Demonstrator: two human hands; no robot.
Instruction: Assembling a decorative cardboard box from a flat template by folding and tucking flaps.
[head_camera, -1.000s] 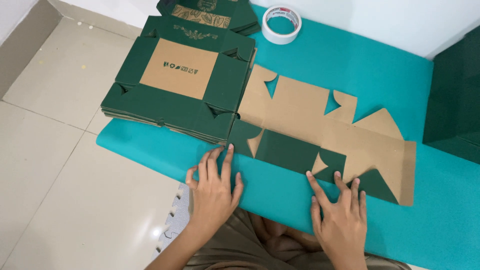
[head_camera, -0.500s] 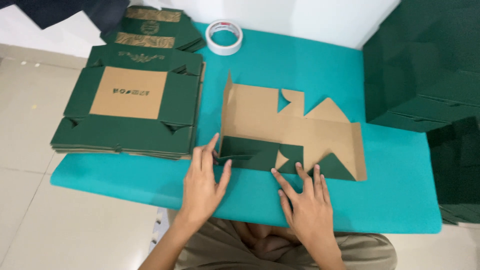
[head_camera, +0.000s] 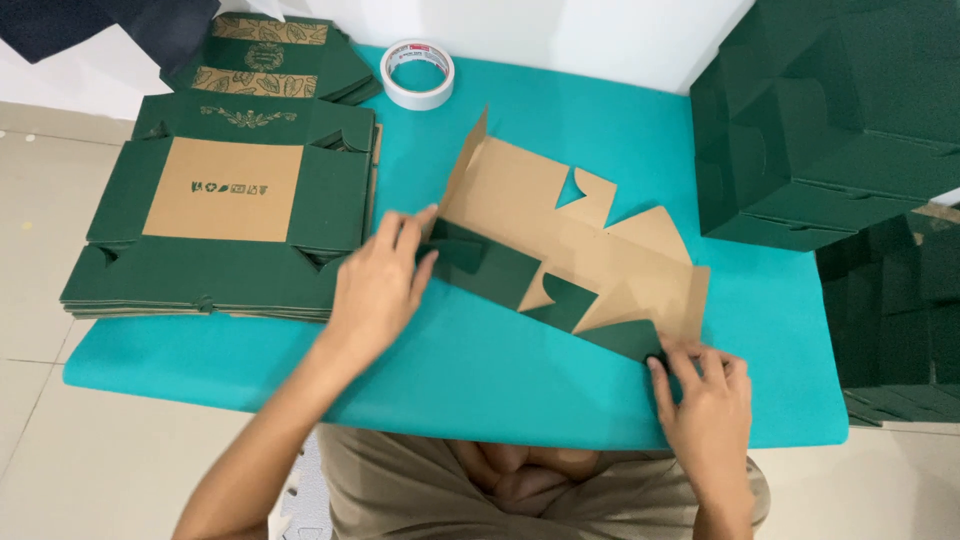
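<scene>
Hands (head_camera: 385, 280) (head_camera: 705, 400) spread flat, pressing brown-and-green box blank (head_camera: 570, 250) beside green stack (head_camera: 220, 220).

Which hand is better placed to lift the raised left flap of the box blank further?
Left. The left hand already rests its fingertips on the box blank beside the upright flap. The right hand pins the blank's far corner on the teal table, probably steadying it.
</scene>
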